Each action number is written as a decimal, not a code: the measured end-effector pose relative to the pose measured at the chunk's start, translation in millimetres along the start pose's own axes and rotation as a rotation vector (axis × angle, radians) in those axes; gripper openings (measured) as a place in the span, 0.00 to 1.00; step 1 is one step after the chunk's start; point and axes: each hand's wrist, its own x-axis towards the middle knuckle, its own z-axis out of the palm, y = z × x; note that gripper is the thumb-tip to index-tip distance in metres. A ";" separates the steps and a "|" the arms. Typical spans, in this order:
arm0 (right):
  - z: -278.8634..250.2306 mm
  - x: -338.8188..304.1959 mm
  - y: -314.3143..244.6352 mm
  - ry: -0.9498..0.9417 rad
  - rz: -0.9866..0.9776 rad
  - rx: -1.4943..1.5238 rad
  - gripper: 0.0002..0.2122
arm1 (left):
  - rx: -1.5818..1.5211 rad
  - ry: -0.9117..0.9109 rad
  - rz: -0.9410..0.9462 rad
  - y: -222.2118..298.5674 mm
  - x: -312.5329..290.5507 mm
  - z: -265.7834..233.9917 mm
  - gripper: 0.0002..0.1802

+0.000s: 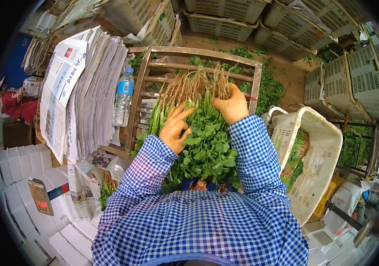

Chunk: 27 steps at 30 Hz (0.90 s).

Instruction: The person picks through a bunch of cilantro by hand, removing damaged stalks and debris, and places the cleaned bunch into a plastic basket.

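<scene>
A thick pile of coriander (207, 148) lies before me on a rusty metal rack, leaves toward me and pale brown roots (185, 86) away from me. My right hand (232, 104) is closed at the right side of the pile, thumb and fingers around stems just below the roots. Over the left side of the stems rests my left hand (175, 129), its fingers apart and some of them bent. It touches the coriander without gripping any that I can see. Both forearms wear blue checked sleeves.
Left of the rack (205, 52) stand a water bottle (124, 95) and a tall stack of newspapers (94, 88). At right a white plastic crate (320, 146) lies tilted with greens inside. More crates (220, 26) line the back. White boxes (25, 195) and a person in red (20, 104) are at left.
</scene>
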 end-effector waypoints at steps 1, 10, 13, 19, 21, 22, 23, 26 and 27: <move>5.4 2.9 4.2 0.022 0.061 -0.119 0.30 | 0.017 0.018 0.037 -1.8 0.9 0.0 0.07; -0.7 -16.8 13.9 0.042 -0.116 -0.368 0.44 | 0.053 -0.012 0.000 4.5 2.7 4.6 0.06; -26.2 -51.6 16.3 0.186 -0.062 -0.280 0.41 | 0.035 0.020 -0.014 3.5 -0.5 9.0 0.06; 38.0 -61.3 69.8 0.176 -0.095 -0.508 0.31 | 0.101 -0.024 -0.027 9.1 6.8 7.6 0.08; 52.6 -57.2 66.3 0.183 -0.072 -0.338 0.29 | 0.029 0.079 0.031 -3.1 2.7 5.7 0.09; 48.5 -55.5 77.3 0.180 -0.111 -0.382 0.29 | -0.013 0.094 0.036 -8.1 -1.0 9.0 0.11; 43.9 -58.9 69.4 0.138 -0.104 -0.391 0.29 | -0.056 0.104 0.047 -8.2 -1.1 7.0 0.13; 28.1 -56.7 79.1 0.058 -0.319 -0.677 0.29 | 0.134 -0.048 0.090 16.1 6.3 -6.6 0.31; 24.8 -55.4 67.2 -0.044 -0.229 -0.849 0.30 | 0.210 -0.159 0.110 21.4 8.2 -2.8 0.34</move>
